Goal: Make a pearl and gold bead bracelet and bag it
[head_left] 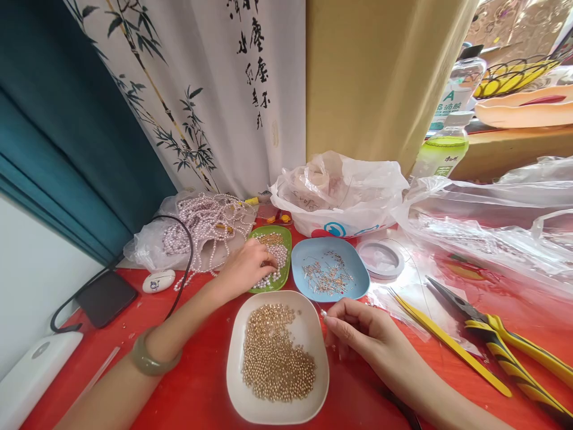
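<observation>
My left hand [250,263] reaches over the green plate [289,251], its fingertips curled down among white pearl beads [280,254]. Whatever is between those fingers is hidden. Gold beads [271,239] lie at the far end of the same plate. My right hand [356,328] pinches a thin wire close to a small white bead [323,313], just right of the cream plate [233,358]. That plate holds a large heap of gold beads [277,358]. Beyond my right hand, a blue plate [302,257] carries small metal pins and pieces [329,275].
Strings of pearls [201,224] spill from a plastic bag at back left. Yellow tweezers [452,346] and yellow-black pliers [505,340] lie at right. A spool [380,260] sits beside the blue plate. Behind are a white plastic bag [340,191] and a bottle [443,149].
</observation>
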Demonstrator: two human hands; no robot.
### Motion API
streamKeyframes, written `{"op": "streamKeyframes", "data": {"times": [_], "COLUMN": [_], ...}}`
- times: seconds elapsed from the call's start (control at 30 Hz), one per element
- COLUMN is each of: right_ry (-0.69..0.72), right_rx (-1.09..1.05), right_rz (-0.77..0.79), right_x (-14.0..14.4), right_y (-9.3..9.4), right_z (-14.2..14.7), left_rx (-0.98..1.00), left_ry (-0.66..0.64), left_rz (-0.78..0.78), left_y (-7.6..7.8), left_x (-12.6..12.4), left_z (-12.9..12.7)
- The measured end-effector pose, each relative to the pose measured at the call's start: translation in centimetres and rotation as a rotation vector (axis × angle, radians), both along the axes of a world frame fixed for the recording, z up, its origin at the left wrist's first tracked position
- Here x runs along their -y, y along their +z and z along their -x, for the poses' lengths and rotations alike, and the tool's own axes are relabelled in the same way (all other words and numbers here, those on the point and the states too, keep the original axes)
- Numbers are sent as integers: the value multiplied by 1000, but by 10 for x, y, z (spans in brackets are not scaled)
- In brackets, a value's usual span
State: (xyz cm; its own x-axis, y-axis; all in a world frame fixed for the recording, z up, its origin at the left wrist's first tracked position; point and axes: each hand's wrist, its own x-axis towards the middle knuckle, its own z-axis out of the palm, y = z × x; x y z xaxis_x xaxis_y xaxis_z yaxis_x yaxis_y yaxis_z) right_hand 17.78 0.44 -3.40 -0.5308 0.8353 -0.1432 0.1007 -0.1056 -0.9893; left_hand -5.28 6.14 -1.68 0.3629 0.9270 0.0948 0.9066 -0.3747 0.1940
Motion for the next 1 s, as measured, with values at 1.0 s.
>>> {"op": "streamKeyframes", "data": {"times": [1.0], "right_ry": [-87], "right_rx": [-48], "right_rz": [-16], "right_x": [0], "right_y": [-6], "right_z": [0], "left_rx": [695], "left_ry": [101], "left_rz": [207], "left_y": [2], "left_x": [4], "left_z": [-14]}}
